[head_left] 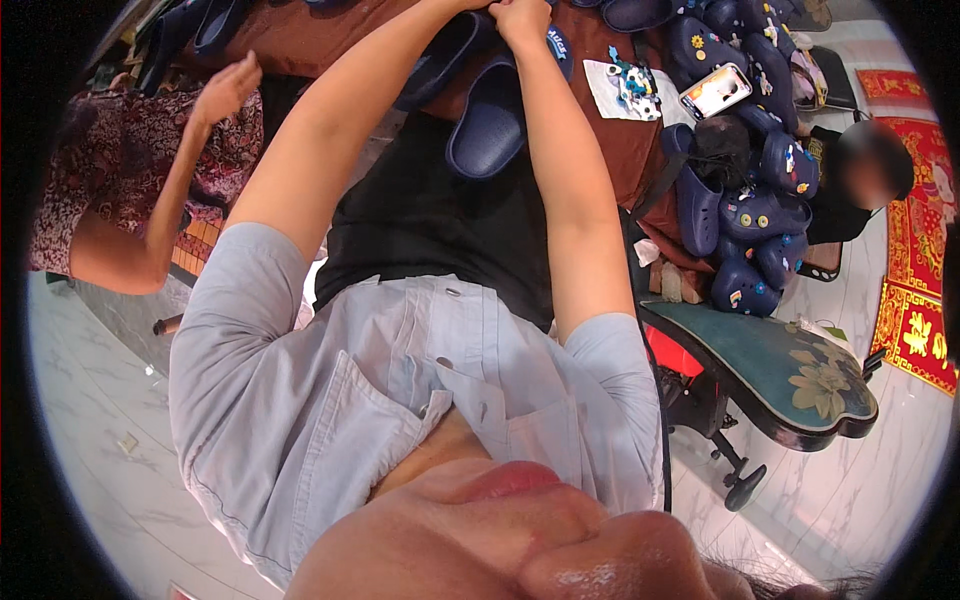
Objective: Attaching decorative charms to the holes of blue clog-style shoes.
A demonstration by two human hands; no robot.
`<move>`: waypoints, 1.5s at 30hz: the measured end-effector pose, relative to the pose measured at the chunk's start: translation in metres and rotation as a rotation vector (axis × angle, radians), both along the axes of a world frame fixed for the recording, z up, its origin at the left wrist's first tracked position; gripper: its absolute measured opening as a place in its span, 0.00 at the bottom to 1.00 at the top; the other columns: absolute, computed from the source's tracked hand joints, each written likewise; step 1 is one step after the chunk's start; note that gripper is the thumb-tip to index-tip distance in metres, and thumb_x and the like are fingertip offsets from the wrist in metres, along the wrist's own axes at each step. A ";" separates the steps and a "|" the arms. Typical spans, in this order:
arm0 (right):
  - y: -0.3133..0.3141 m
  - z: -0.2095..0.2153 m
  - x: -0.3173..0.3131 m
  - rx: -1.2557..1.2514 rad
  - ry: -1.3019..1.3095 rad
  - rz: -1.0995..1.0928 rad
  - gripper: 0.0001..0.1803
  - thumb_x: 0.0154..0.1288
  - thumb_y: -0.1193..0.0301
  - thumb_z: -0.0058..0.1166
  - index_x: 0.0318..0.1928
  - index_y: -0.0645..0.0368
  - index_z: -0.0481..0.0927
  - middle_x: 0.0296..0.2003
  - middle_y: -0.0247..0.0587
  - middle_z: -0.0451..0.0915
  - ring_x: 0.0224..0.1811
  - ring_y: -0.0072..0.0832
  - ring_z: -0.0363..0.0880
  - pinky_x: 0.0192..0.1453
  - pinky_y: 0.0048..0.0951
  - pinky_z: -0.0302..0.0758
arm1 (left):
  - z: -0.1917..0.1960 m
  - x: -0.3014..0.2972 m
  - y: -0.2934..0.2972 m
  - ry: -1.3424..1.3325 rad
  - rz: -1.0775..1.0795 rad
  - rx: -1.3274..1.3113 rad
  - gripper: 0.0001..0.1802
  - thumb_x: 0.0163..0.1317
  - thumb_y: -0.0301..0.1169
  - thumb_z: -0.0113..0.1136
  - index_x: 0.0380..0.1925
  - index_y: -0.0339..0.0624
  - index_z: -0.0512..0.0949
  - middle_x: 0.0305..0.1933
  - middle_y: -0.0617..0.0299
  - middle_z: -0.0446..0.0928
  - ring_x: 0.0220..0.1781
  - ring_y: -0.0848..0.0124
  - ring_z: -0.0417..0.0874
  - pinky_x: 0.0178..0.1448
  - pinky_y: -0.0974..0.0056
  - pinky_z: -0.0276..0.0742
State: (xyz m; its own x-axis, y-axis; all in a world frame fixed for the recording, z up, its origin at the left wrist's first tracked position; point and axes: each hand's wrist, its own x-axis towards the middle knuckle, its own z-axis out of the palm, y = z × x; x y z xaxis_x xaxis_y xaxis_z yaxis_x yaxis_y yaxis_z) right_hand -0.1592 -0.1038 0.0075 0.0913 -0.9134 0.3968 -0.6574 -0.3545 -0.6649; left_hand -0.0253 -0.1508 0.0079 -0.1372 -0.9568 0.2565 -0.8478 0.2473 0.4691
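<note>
At the top edge of the head view, my left hand (474,3) is mostly cut off, so its fingers do not show. Beside it, my right hand (522,20) has its fingers curled closed; whatever they hold, if anything, is hidden. Just below my hands lies a navy clog (488,125), toe toward me, with its strap (560,48) showing past my right wrist. Another navy clog (440,65) sits to its left, partly behind my left forearm. Right of my right hand, a white sheet (605,88) carries a pile of small blue, white and green shoe charms (634,86).
A phone (716,91) with a lit screen lies among many decorated navy clogs (765,212) on the right. The brown-covered table (610,140) runs along the top. At left, a co-worker's hand (228,90) is raised. A green padded chair (765,365) stands lower right; another person (840,190) is beyond.
</note>
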 end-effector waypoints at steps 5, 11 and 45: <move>-0.010 0.004 -0.011 0.357 -0.037 -0.033 0.09 0.56 0.74 0.63 0.38 0.60 0.87 0.28 0.46 0.87 0.28 0.34 0.87 0.37 0.36 0.81 | 0.005 -0.010 0.007 0.018 0.049 0.025 0.22 0.60 0.51 0.64 0.32 0.41 0.85 0.39 0.43 0.85 0.43 0.46 0.87 0.49 0.46 0.82; -0.009 0.011 -0.043 0.290 -0.285 0.201 0.06 0.67 0.71 0.61 0.41 0.61 0.82 0.23 0.38 0.81 0.19 0.22 0.77 0.20 0.27 0.69 | 0.013 0.000 0.004 0.299 -0.108 0.178 0.23 0.63 0.48 0.66 0.30 0.35 0.83 0.31 0.47 0.86 0.29 0.58 0.88 0.37 0.55 0.82; 0.024 0.005 -0.200 -0.168 0.005 -0.336 0.15 0.61 0.64 0.63 0.44 0.61 0.87 0.42 0.51 0.86 0.49 0.48 0.82 0.58 0.44 0.74 | 0.077 -0.022 0.171 0.727 -0.131 -0.158 0.19 0.67 0.35 0.64 0.54 0.36 0.82 0.47 0.55 0.86 0.49 0.69 0.86 0.55 0.64 0.80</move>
